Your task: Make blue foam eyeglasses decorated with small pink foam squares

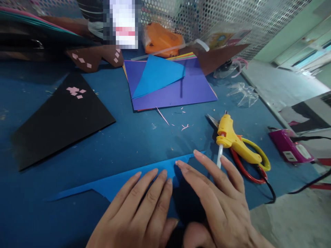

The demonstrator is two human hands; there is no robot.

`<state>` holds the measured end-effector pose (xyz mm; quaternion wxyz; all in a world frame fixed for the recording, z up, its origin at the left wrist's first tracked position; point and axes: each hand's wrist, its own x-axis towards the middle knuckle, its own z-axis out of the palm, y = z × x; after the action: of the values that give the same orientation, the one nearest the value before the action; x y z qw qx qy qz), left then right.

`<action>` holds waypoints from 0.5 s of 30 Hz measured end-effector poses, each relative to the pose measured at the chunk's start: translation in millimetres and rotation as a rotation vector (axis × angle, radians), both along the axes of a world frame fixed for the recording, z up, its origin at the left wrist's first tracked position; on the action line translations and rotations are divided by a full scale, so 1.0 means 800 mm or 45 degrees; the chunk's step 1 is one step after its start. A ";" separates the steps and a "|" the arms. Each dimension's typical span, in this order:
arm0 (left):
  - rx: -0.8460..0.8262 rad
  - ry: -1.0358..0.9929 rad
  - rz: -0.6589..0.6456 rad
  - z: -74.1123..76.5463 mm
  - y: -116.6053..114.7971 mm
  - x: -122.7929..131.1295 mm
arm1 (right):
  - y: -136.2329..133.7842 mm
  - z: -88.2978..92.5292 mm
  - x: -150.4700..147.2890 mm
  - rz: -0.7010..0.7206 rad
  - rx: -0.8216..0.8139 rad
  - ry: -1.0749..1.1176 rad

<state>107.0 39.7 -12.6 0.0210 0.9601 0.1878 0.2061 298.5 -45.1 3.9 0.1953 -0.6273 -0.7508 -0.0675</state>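
Observation:
A long folded piece of blue paper lies on the blue table in front of me, its narrow ends pointing left and right. My left hand rests flat on its middle, fingers stretched out side by side. Over its right part, my right hand has its fingers spread, with the index fingertip at the paper. Just beyond the right hand lie a yellow glue gun with a white glue stick and scissors with red and yellow handles, partly under the gun.
Black paper with small pink diamonds lies at left. Purple sheets carry a blue paper piece. Pink scraps dot the table. A purple power socket sits near the right edge; brown cutouts stand behind.

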 end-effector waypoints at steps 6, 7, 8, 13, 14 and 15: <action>-0.009 -0.015 0.012 -0.001 0.000 0.000 | 0.001 0.001 0.001 -0.031 0.020 0.020; -0.022 -0.008 0.011 -0.001 -0.001 0.000 | 0.000 0.002 0.001 -0.028 0.022 0.023; -0.027 -0.013 0.017 -0.001 -0.001 0.000 | -0.001 0.004 0.001 -0.027 0.033 0.026; -0.055 -0.014 0.051 0.007 -0.001 0.001 | -0.011 0.022 0.020 -0.214 0.244 -0.020; -0.055 -0.011 0.052 0.009 -0.001 0.001 | -0.013 0.025 0.030 -0.310 0.279 -0.041; -0.054 -0.008 0.055 0.011 -0.001 0.002 | -0.013 0.028 0.042 -0.419 0.297 -0.069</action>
<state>108.3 39.2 -4.1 0.0374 0.9545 0.2128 0.2057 331.9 -55.8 26.7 0.2327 -0.7126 -0.6303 -0.2018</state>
